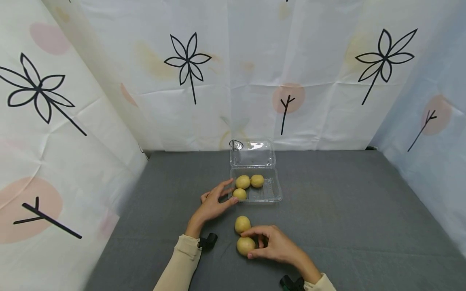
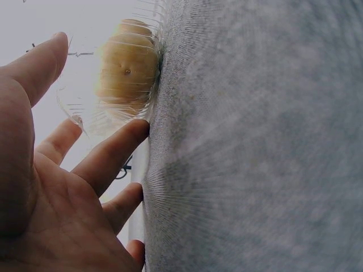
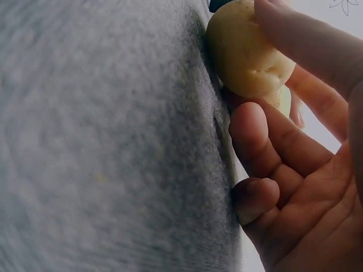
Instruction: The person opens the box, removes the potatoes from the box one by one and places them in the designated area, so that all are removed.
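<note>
A clear plastic clamshell box [image 1: 269,192] stands with its lid raised, and three yellow potatoes [image 1: 242,182] lie in its left half. At the box's left front corner is my left hand [image 1: 214,206], its fingers spread along the side and its thumb near the front rim. In the left wrist view, a potato [image 2: 127,71] shows through the clear wall. My right hand [image 1: 274,244] holds the nearer potato [image 1: 245,246] on the table between thumb and fingers. Just beyond it lies another potato [image 1: 242,224], with my index finger between the two.
A grey cloth covers the table [image 1: 346,210]. Behind the box, the clear lid [image 1: 253,155] leans back near a white printed curtain [image 1: 251,72]. Similar curtains border the left and right sides. A black wrist camera [image 1: 208,241] sits at the left cuff.
</note>
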Available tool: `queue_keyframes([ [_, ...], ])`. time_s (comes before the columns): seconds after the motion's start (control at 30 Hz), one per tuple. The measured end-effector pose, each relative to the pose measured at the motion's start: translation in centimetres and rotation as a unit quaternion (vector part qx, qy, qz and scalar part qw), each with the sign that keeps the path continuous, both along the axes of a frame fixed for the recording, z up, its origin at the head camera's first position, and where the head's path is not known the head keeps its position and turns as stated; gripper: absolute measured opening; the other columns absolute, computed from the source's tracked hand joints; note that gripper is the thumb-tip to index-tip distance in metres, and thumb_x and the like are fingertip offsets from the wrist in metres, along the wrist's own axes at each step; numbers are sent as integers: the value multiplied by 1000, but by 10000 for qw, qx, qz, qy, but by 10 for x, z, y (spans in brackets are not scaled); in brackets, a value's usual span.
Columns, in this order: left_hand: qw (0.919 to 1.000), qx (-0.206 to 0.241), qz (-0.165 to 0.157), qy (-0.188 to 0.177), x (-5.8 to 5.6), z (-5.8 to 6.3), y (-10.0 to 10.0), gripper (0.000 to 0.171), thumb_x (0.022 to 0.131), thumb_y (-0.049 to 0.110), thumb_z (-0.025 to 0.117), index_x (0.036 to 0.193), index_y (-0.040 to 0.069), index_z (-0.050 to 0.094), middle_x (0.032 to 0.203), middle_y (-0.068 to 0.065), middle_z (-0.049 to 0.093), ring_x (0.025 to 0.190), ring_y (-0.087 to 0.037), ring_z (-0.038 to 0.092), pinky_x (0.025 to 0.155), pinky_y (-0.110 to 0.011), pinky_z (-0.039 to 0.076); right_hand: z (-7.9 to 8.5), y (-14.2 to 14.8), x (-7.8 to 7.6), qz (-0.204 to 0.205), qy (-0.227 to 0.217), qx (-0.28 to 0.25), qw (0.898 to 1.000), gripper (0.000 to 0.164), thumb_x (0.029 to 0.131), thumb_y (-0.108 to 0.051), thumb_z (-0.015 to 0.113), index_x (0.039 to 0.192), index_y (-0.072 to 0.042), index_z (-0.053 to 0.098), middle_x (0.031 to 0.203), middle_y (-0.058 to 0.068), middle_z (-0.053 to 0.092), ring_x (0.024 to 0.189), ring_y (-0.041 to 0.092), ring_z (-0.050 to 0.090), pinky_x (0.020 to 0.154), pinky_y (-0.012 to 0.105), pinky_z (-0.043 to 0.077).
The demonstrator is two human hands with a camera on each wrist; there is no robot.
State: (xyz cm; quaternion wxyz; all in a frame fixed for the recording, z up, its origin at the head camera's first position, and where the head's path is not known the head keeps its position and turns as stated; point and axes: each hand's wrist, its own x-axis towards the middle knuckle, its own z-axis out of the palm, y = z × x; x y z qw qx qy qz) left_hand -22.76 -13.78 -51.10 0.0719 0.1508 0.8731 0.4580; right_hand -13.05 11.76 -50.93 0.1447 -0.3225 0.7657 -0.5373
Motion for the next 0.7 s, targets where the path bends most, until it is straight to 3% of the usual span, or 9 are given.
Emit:
queue_keyframes([
  [0.37,10000,11,-4,5,-1,1,-2,70,97,46,69,158,34,36,145,2,62,152,-25,34,105,-55,10,-4,-6,1,-242,189,-240,9992,45,82,-24,86,122,-7,73,110,11,77,58,-4,52,53,24,50],
  [0.7,10000,7,14,16,-1,-1,-1,71,96,47,69,158,35,36,145,1,62,151,-27,36,104,-54,11,-3,-6,4,-407,133,-111,9990,46,81,-27,87,122,-9,74,111,10,77,56,-4,51,53,23,49],
])
